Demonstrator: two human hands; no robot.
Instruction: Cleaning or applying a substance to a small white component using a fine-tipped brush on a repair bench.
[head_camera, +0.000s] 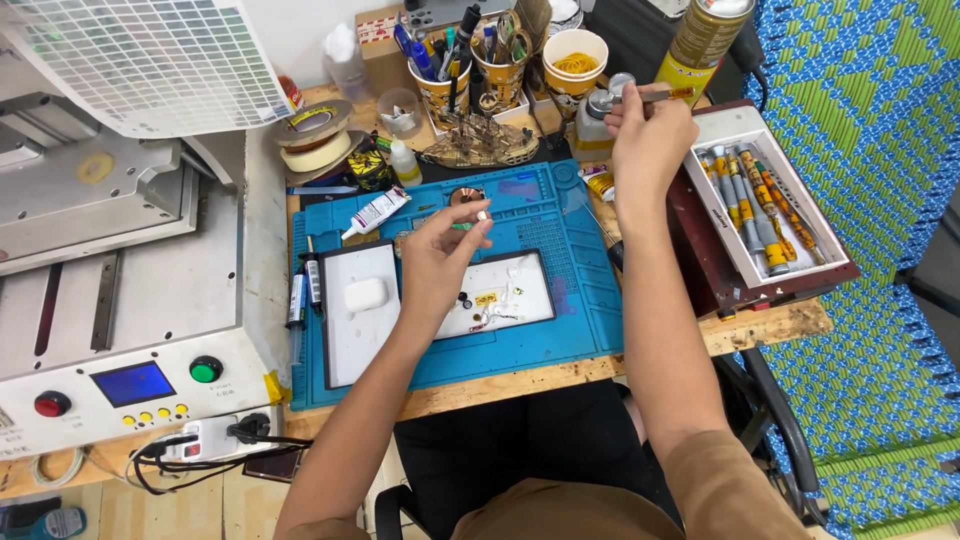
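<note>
My left hand (441, 262) hovers over the blue work mat (570, 310), pinching a tiny pale part (482, 214) between thumb and fingertips. Below it lie small parts on a white tray (525, 300), and a white earbud case (365, 294) rests on another white tray to the left. My right hand (648, 135) is raised at the back of the bench, gripping a thin metal tool (650, 96) whose tip touches a small round-capped bottle (594, 122).
A grey machine (110, 300) with a blue screen and buttons fills the left. Tape rolls (315, 135), cups of tools (445, 80), a small ship model (478, 145) and a glue tube (375, 212) stand at the back. A tray of screwdrivers (760, 200) sits right.
</note>
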